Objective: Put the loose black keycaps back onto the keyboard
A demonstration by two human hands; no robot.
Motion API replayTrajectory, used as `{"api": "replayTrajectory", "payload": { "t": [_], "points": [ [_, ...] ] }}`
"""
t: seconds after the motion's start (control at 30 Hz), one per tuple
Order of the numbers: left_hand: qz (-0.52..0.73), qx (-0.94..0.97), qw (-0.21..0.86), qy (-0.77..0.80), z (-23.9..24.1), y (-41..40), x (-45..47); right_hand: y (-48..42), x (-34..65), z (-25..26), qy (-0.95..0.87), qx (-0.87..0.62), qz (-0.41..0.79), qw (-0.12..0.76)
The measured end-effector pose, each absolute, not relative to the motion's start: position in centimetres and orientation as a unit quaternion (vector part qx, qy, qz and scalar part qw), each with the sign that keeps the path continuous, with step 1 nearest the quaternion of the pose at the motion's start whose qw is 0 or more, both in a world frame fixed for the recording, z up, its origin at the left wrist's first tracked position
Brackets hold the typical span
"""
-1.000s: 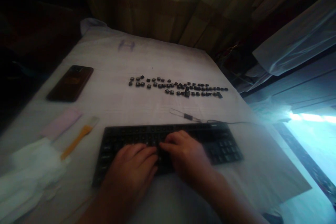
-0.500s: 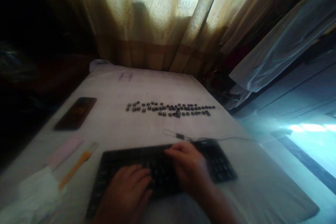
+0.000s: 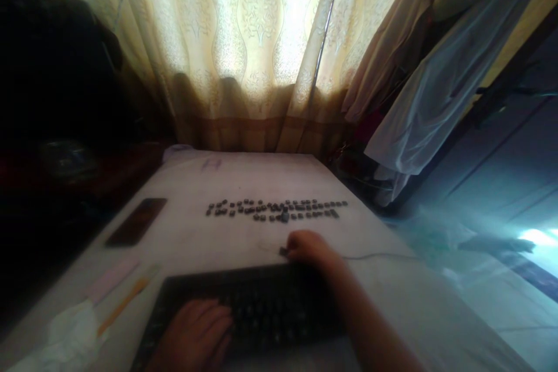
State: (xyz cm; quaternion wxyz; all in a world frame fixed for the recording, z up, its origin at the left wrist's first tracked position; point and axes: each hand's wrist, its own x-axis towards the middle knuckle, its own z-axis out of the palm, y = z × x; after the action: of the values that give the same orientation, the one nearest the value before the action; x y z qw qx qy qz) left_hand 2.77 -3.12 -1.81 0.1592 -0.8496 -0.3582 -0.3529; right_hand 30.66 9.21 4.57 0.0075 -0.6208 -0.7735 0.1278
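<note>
The black keyboard (image 3: 270, 302) lies in front of me, with bare-looking patches among its keys. My left hand (image 3: 196, 328) rests on its left part, fingers stretched out and holding nothing. Beyond the keyboard's back edge, my right hand (image 3: 307, 246) has its fingers closed on a keycap puller (image 3: 283, 251). Only the puller's dark body pokes out on the left; its thin wire loops are barely visible. Farther back, loose black keycaps (image 3: 300, 207) are laid out in uneven rows.
A dark phone (image 3: 137, 222) lies at the left. Nearer are a pink strip (image 3: 112, 279), an orange-handled brush (image 3: 122, 306) and a crumpled white cloth (image 3: 74, 328). A thin cable (image 3: 379, 256) runs off to the right. Curtains (image 3: 257, 40) hang behind the table.
My right hand has left the keyboard, moved forward and closed on the keycap puller. The left hand stays on the keyboard. The camera view has tilted upward.
</note>
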Motion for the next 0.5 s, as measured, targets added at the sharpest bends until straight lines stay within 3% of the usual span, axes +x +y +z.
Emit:
{"api": "replayTrajectory", "payload": {
  "t": [0.2,0.27,0.4,0.5],
  "points": [
    [-0.304,-0.873,0.172,-0.341,-1.6,-3.4,2.3,10.3,31.6,3.6,-0.805,-0.578,0.132,0.026],
    [-0.289,-0.875,0.16,-0.354,-1.2,-3.4,2.1,10.0,32.7,2.6,-0.794,-0.583,0.12,0.126],
    [-0.268,-0.873,0.108,-0.394,0.6,-1.8,2.2,9.0,35.0,0.0,-0.653,-0.599,0.152,0.438],
    [-0.215,-0.875,0.069,-0.428,2.2,1.2,2.5,8.7,36.3,-1.2,-0.576,-0.594,0.214,0.519]
  ]
}}
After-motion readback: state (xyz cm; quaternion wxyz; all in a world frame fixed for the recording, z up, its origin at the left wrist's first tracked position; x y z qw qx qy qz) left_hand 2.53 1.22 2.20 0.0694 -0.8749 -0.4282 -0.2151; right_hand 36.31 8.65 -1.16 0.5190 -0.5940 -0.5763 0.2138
